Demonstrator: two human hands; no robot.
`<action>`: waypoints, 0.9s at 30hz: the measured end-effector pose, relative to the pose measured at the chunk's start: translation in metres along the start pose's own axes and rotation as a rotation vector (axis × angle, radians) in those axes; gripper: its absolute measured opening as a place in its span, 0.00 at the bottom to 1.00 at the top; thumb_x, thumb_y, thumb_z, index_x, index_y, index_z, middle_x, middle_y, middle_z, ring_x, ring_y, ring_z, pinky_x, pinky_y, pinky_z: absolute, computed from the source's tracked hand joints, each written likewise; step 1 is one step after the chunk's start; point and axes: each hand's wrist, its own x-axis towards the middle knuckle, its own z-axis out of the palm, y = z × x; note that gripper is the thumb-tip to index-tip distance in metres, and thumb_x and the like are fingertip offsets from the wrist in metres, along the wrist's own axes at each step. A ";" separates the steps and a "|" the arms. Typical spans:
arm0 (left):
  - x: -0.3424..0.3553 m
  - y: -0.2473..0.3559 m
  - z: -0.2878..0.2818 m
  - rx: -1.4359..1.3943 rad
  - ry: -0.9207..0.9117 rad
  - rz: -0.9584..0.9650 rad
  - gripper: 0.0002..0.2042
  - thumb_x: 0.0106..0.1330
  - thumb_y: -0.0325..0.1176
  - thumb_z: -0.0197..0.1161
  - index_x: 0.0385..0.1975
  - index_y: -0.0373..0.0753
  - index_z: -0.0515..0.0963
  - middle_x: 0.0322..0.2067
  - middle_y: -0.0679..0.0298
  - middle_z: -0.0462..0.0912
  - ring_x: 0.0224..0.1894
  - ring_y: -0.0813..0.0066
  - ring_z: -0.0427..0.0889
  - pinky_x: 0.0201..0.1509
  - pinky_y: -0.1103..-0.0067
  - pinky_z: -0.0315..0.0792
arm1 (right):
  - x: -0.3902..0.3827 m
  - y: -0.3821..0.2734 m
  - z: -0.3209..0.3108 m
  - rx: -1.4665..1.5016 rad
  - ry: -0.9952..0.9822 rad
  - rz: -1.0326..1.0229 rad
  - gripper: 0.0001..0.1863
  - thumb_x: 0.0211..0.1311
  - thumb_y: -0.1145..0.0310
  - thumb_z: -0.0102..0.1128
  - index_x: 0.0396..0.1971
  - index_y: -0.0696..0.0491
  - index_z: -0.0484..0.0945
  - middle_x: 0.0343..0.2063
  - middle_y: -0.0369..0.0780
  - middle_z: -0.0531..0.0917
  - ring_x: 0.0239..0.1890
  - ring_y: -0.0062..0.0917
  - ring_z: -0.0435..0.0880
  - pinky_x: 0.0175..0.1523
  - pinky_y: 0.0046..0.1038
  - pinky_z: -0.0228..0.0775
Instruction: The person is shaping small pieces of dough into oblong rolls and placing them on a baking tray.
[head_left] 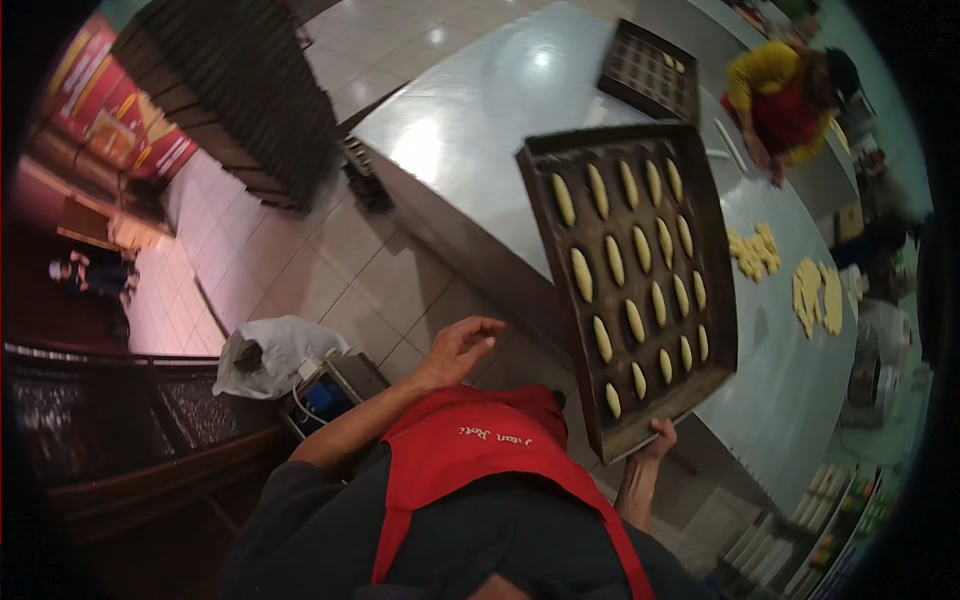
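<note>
A dark, deep-sided baking tray (690, 402) is held up in front of me on the right, tilted, overlapping the table's edge. Several long, pale dough pieces (641, 248) lie in it in rows. My right hand (655, 442) grips the tray by its near edge, thumb on the rim; the fingers beneath are mostly hidden. Left of the tray, apart from it, my left hand (460, 352) hangs in the air with fingers stretched out and nothing in it.
The metal table (480, 100) carries another dark tray (640, 90) and dough lumps (755, 250). A person in yellow sleeves (755, 75) works across it. On the left stand a tall stack of dark trays (230, 90) and a white bag (290, 350). Another person (95, 275) is farther off.
</note>
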 end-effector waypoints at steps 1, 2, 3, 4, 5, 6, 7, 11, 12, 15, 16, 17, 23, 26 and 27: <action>-0.012 0.004 -0.028 -0.206 0.052 0.030 0.40 0.78 0.37 0.66 0.85 0.47 0.51 0.76 0.60 0.68 0.75 0.64 0.72 0.76 0.64 0.69 | 0.021 0.024 -0.005 -0.030 0.013 0.071 0.51 0.48 0.63 0.60 0.78 0.56 0.61 0.74 0.47 0.71 0.75 0.47 0.72 0.81 0.51 0.62; -0.024 0.009 -0.052 -0.414 0.112 0.067 0.39 0.78 0.37 0.65 0.85 0.45 0.51 0.76 0.60 0.68 0.74 0.64 0.73 0.76 0.64 0.70 | 0.038 0.040 0.005 -0.066 0.022 0.146 0.44 0.49 0.67 0.59 0.73 0.59 0.69 0.67 0.47 0.80 0.69 0.45 0.79 0.78 0.49 0.68; -0.038 0.017 -0.080 -0.423 0.143 0.072 0.39 0.78 0.37 0.65 0.85 0.45 0.51 0.76 0.60 0.68 0.74 0.64 0.73 0.76 0.64 0.70 | 0.055 0.058 0.030 -0.079 -0.003 0.163 0.44 0.49 0.67 0.59 0.73 0.59 0.69 0.67 0.47 0.80 0.69 0.45 0.79 0.78 0.49 0.68; -0.048 0.029 -0.106 -0.595 0.259 0.142 0.39 0.78 0.36 0.66 0.84 0.44 0.53 0.75 0.60 0.68 0.75 0.64 0.72 0.76 0.64 0.70 | 0.077 0.074 0.067 -0.102 -0.014 0.234 0.42 0.49 0.67 0.60 0.71 0.60 0.72 0.65 0.47 0.81 0.67 0.45 0.80 0.76 0.49 0.71; -0.053 0.033 -0.130 -0.764 0.369 0.215 0.38 0.77 0.35 0.66 0.83 0.43 0.55 0.75 0.60 0.69 0.75 0.65 0.71 0.75 0.63 0.70 | 0.098 0.092 0.102 -0.124 -0.021 0.303 0.40 0.49 0.67 0.60 0.69 0.61 0.74 0.64 0.47 0.82 0.65 0.44 0.82 0.74 0.49 0.73; -0.061 0.029 -0.156 -0.854 0.378 0.234 0.40 0.75 0.34 0.68 0.83 0.46 0.52 0.76 0.61 0.66 0.77 0.63 0.68 0.76 0.62 0.70 | 0.114 0.111 0.134 -0.151 -0.057 0.346 0.40 0.49 0.67 0.60 0.68 0.61 0.74 0.64 0.47 0.83 0.65 0.45 0.82 0.73 0.48 0.74; -0.065 0.031 -0.173 -0.858 0.393 0.239 0.40 0.75 0.34 0.68 0.83 0.46 0.52 0.76 0.61 0.66 0.77 0.63 0.68 0.76 0.62 0.70 | 0.128 0.130 0.162 -0.178 -0.082 0.385 0.40 0.49 0.66 0.61 0.68 0.61 0.74 0.64 0.47 0.83 0.65 0.45 0.83 0.73 0.48 0.76; -0.062 0.001 -0.206 -0.915 0.664 0.188 0.51 0.72 0.28 0.70 0.83 0.49 0.36 0.77 0.62 0.56 0.79 0.63 0.60 0.80 0.63 0.63 | 0.180 0.219 0.249 -0.132 -0.192 0.505 0.39 0.50 0.73 0.60 0.68 0.62 0.73 0.62 0.49 0.84 0.62 0.44 0.85 0.69 0.48 0.81; -0.050 -0.005 -0.221 -0.877 0.838 0.192 0.51 0.70 0.27 0.71 0.83 0.50 0.38 0.76 0.61 0.57 0.78 0.63 0.61 0.80 0.63 0.63 | 0.200 0.243 0.277 -0.126 -0.210 0.512 0.39 0.50 0.75 0.60 0.68 0.62 0.73 0.61 0.49 0.84 0.62 0.44 0.85 0.69 0.48 0.81; -0.012 -0.015 -0.314 -0.884 1.146 0.168 0.50 0.61 0.18 0.69 0.81 0.47 0.45 0.73 0.61 0.63 0.75 0.62 0.66 0.79 0.63 0.67 | 0.281 0.302 0.351 -0.136 -0.335 0.514 0.37 0.54 0.75 0.64 0.69 0.61 0.71 0.61 0.47 0.83 0.60 0.41 0.86 0.67 0.47 0.82; -0.006 -0.023 -0.349 -0.904 1.184 0.226 0.45 0.61 0.17 0.64 0.79 0.45 0.52 0.70 0.59 0.69 0.71 0.59 0.72 0.75 0.61 0.72 | 0.301 0.315 0.376 -0.211 -0.380 0.525 0.38 0.59 0.70 0.66 0.71 0.60 0.69 0.63 0.47 0.82 0.62 0.40 0.85 0.68 0.46 0.80; 0.001 -0.031 -0.386 -0.925 1.218 0.285 0.41 0.60 0.16 0.58 0.78 0.44 0.59 0.67 0.58 0.75 0.68 0.56 0.78 0.72 0.59 0.77 | 0.324 0.323 0.399 -0.287 -0.423 0.533 0.38 0.64 0.65 0.68 0.73 0.60 0.68 0.65 0.47 0.81 0.64 0.39 0.84 0.69 0.45 0.79; 0.049 -0.095 -0.572 -1.112 1.054 0.249 0.40 0.55 0.17 0.54 0.75 0.41 0.64 0.63 0.56 0.78 0.64 0.53 0.81 0.71 0.58 0.79 | 0.491 0.350 0.442 -0.895 -0.519 0.137 0.51 0.70 0.45 0.72 0.79 0.62 0.58 0.71 0.54 0.75 0.73 0.38 0.73 0.74 0.38 0.67; 0.071 -0.149 -0.704 -1.171 0.978 0.118 0.41 0.54 0.17 0.52 0.75 0.42 0.64 0.63 0.55 0.78 0.64 0.52 0.80 0.70 0.57 0.79 | 0.596 0.365 0.487 -1.432 -0.368 -0.206 0.51 0.68 0.48 0.72 0.79 0.63 0.58 0.74 0.58 0.69 0.78 0.51 0.65 0.80 0.49 0.58; 0.103 -0.163 -0.720 -1.179 0.956 0.097 0.41 0.54 0.17 0.52 0.75 0.42 0.64 0.63 0.55 0.78 0.64 0.52 0.80 0.70 0.57 0.79 | 0.633 0.372 0.475 -1.565 -0.297 -0.281 0.51 0.68 0.48 0.72 0.79 0.64 0.58 0.76 0.58 0.67 0.79 0.52 0.61 0.81 0.50 0.55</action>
